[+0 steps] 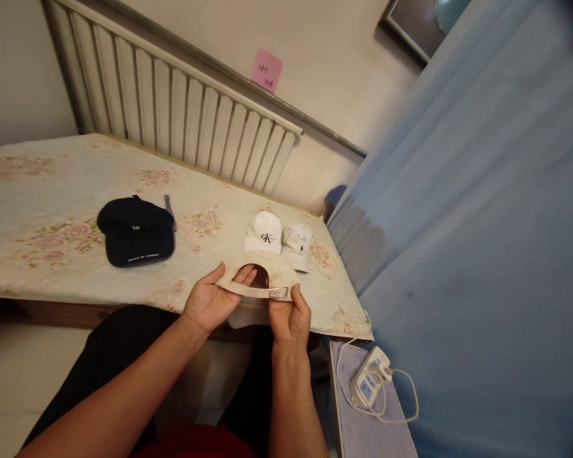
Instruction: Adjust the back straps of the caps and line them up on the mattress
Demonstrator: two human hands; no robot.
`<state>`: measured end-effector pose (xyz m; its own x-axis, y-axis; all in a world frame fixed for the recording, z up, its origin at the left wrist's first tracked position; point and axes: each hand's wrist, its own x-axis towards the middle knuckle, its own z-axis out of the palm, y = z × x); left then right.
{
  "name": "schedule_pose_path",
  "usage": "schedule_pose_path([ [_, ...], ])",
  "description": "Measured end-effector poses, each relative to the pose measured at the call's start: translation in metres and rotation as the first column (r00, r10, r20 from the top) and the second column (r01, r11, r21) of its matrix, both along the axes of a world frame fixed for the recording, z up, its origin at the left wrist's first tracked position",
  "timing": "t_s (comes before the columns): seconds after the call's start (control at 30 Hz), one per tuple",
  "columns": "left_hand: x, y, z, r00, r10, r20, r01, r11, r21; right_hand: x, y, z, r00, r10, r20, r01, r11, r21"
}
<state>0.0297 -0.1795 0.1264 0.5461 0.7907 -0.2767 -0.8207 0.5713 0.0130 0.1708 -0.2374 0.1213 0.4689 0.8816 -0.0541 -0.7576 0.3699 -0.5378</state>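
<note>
Between my hands is a cream baseball cap, its back strap and metal buckle turned toward me. My left hand grips the left side of its back opening, with the fingers reaching inside. On the buckle side, my right hand pinches the edge with the thumb on top. Just beyond lie a white cap with black "CK" letters and a pale cap with a small dark emblem, side by side. Farther left rests a dark navy cap, brim toward me.
The caps lie on a bed with a floral cover. Behind it is a white radiator, with a pink note on the wall. A blue curtain hangs at the right, near a small table bearing a power strip and cable.
</note>
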Motion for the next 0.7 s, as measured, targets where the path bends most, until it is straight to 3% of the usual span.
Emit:
schedule_pose_path([
  [0.7,0.0008,-0.0001,-0.0083,0.999,-0.023,-0.036,0.026,0.994,0.103,0.0016,0.0032,-0.0097,1.000,0.007,0.018,-0.007,0.999,-0.033],
])
